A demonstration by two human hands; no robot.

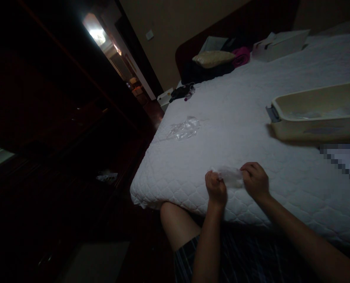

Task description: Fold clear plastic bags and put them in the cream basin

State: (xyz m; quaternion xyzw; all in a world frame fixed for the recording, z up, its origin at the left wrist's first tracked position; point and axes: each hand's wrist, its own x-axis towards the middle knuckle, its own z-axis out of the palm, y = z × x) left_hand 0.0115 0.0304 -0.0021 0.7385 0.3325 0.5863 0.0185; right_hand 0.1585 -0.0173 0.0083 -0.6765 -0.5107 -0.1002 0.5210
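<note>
Between my two hands a clear plastic bag point(231, 177) is stretched out just above the bed's near edge. My left hand point(216, 186) is closed on its left end, and my right hand point(255, 180) pinches the right end. Farther back on the white quilted bed point(222, 137) lies a crumpled clear plastic bag point(185, 129). To the right stands a cream plastic bin point(310, 129) with a grey latch, holding some clear plastic. The dim light leaves the bag's contents, if any, hard to make out.
A white box point(282, 46), a pale gold cushion point(213, 59) and a rolled magenta cloth point(240, 57) sit near the headboard. Dark items point(182, 92) lie at the bed's left edge. My knee point(175, 220) is against the bed's near side.
</note>
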